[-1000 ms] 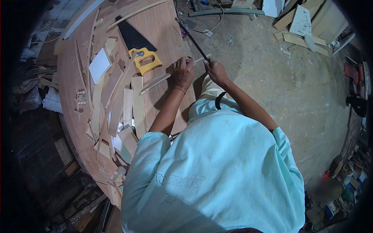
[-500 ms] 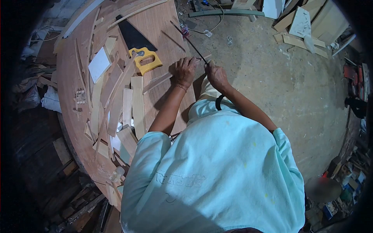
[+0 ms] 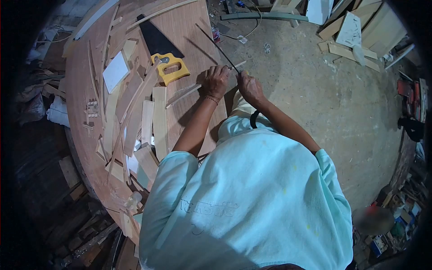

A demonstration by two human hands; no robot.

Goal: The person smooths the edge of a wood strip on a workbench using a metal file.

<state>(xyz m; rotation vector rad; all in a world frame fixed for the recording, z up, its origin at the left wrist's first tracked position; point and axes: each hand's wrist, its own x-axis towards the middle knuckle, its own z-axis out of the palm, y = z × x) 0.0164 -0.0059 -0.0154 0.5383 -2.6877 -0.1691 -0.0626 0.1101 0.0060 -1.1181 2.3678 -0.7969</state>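
My left hand [image 3: 216, 81] is closed on a thin wood strip [image 3: 183, 96] at the table's right edge. The strip runs under the hand, and its far end sticks out past the edge. My right hand [image 3: 252, 86] is closed round the near end of a long, thin, dark tool [image 3: 218, 48], perhaps a saw seen edge-on. The tool slants up and left and crosses the strip close to my left fingers. Its grip is hidden in my fist. A handsaw [image 3: 171, 67] with a yellow handle and black blade lies left of my left hand.
Scrap boards and strips [image 3: 159, 121] cover the left of the wooden table [image 3: 186, 15], with a white tile-like piece [image 3: 115, 72] among them. Boards [image 3: 351, 29] lean at the back right. A green bar [image 3: 265, 16] lies on the concrete floor [image 3: 324, 112].
Both hands keep their holds. The dark tool has shifted slightly up and left across the strip. The rest of the view has moved only a little.
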